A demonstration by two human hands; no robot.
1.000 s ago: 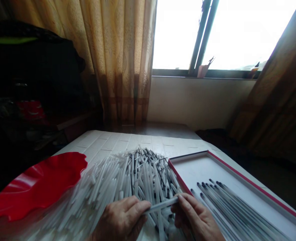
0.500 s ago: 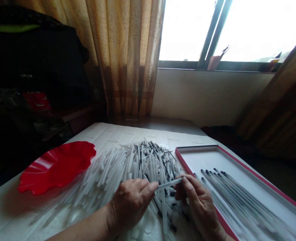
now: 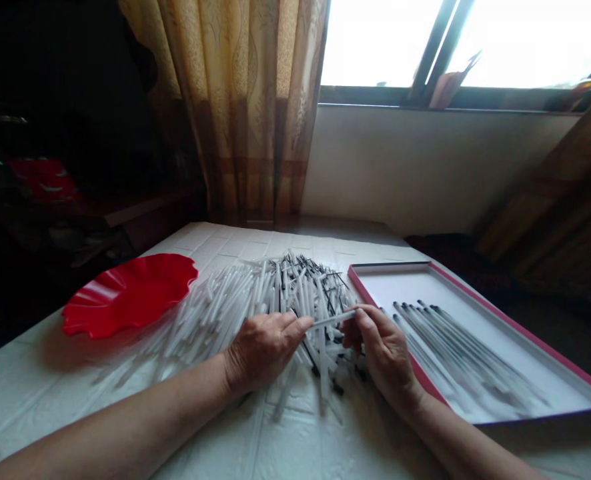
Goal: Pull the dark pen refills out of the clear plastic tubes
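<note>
A big heap of thin white tubes and black-tipped refills (image 3: pixel 255 303) covers the middle of the white table (image 3: pixel 295 433). My left hand (image 3: pixel 263 348) and my right hand (image 3: pixel 383 350) each pinch one end of a single white pen tube (image 3: pixel 331 320), holding it level just above the heap. Both hands have their fingers closed on it. To the right lies a shallow white box with a red rim (image 3: pixel 480 310), where several dark-tipped pens (image 3: pixel 455 350) lie side by side.
A red wavy-edged plate (image 3: pixel 130 293) sits at the left of the heap. Behind the table hang tan curtains (image 3: pixel 245 100) and a bright window (image 3: pixel 455 40) above a white wall. Dark clutter fills the left side.
The view has tilted down and pulled back, showing more of my forearms and the table. Both hands still hold the same white tube over the heap.
</note>
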